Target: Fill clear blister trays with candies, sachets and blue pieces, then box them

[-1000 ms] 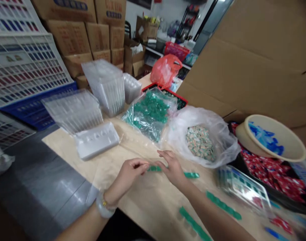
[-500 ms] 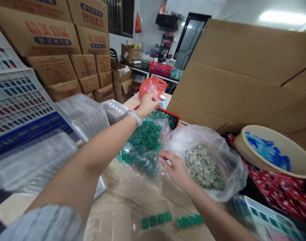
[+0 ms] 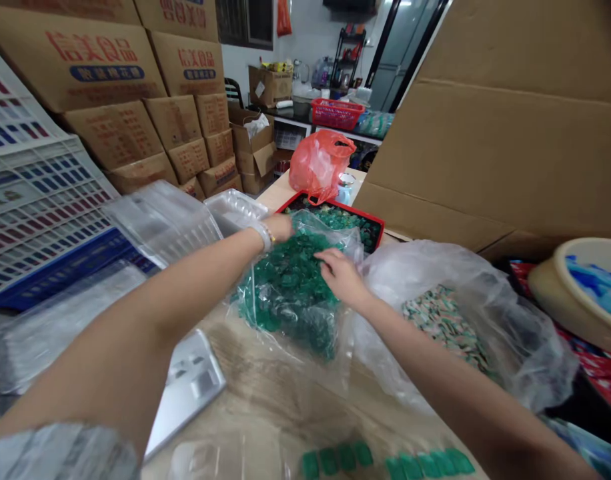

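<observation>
A clear plastic bag (image 3: 319, 333) full of green wrapped pieces (image 3: 298, 267) lies on the table in front of me. At the bag's far left edge is my left hand (image 3: 281, 228), turned down with its fingers hidden. My right hand (image 3: 343, 277) reaches over the right side of the green pieces, index finger stretched out and thumb apart. Whether it touches them I cannot tell. Behind the bag stands a red-rimmed tray (image 3: 383, 233) with more green pieces. Nearer me are short rows of green pieces (image 3: 338, 460) in clear plastic.
A white plastic bag (image 3: 525, 340) of striped pieces lies right, near a cream basin (image 3: 545, 287) with blue wrappers. Clear trays (image 3: 160, 217) and a silver device (image 3: 188, 393) are left. A red bag (image 3: 318, 163) stands behind; a cardboard sheet (image 3: 510, 153) rises at right.
My left hand has come down from near the red bag to the edge of the clear bag. My right hand has let go of the bag's near edge and moved onto the green pieces.
</observation>
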Available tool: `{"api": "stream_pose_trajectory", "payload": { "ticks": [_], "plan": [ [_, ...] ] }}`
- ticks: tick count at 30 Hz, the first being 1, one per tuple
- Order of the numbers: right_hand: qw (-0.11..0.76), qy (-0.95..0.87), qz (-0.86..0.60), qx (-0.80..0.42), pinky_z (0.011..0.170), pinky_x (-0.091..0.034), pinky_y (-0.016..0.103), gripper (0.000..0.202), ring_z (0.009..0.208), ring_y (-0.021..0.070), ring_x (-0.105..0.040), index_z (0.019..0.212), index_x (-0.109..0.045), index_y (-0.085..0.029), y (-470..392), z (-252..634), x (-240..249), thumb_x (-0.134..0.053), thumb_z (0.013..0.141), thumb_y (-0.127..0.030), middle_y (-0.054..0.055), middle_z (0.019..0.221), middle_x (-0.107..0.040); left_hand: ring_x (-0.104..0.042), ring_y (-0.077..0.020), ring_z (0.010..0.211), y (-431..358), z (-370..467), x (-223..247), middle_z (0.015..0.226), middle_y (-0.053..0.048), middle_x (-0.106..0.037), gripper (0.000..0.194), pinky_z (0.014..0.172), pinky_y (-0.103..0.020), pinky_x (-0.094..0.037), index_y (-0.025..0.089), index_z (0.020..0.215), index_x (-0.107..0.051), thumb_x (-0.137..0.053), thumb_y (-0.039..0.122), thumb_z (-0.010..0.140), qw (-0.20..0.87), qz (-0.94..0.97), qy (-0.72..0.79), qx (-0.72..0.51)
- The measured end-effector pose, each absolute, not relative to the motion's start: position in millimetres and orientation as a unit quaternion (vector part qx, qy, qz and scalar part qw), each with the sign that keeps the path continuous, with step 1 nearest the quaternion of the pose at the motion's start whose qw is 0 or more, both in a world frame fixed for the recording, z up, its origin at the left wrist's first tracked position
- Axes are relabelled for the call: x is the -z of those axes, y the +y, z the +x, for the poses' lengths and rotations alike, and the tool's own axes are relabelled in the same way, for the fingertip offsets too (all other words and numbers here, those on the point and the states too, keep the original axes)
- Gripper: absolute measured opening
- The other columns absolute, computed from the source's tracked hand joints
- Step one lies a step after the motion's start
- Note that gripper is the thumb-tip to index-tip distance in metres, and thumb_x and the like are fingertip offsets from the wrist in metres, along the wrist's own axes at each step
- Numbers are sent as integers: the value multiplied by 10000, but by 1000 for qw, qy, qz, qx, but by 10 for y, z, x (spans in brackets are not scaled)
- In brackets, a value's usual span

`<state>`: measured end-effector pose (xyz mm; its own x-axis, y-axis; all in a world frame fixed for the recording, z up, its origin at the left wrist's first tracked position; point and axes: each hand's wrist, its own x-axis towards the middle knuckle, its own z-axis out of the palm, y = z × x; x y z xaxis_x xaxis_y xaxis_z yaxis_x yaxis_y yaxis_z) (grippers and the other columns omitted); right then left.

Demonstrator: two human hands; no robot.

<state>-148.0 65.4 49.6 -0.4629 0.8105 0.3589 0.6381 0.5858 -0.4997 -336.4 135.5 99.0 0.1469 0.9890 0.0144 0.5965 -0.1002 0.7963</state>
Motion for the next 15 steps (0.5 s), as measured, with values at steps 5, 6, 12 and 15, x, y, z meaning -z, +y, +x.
{"api": "stream_pose_trajectory", "payload": {
  "ticks": [5,6,12,15],
  "plan": [
    [87,-871,-474,-93,755,-432,308,266,893,201,-543,994,-605,-183,970,-1854,-505,-481,762,-146,99,990,-566,-553,-302,865,887,-3303,-732,569,-83,-565,209,834,-351,-366,157,446,-475,-595,-13,468,341,658,629,-235],
    [66,-871,-478,-92,738,-431,302,253,880,201,-548,979,-606,-181,958,-1865,-513,-488,758,-145,100,982,-569,-560,-283,832,818,-3291,-736,561,-68,-563,196,818,-339,-378,155,475,-505,-585,-24,463,347,656,628,-234],
    [50,-874,-471,-111,731,-419,281,353,849,182,-553,1053,-572,-194,755,-1715,-555,-505,719,-102,68,954,-603,-555,-145,570,465,-3320,-930,646,-24,-591,271,599,-270,-449,137,758,-584,-545,-9,533,534,528,583,-311],
    [108,-863,-482,-105,772,-411,291,297,881,178,-541,986,-610,-191,694,-1647,-532,-459,747,-99,56,931,-621,-571,-141,579,295,-3338,-982,633,-25,-570,241,589,-272,-472,126,790,-539,-506,-18,599,636,347,554,-410]
  ]
}}
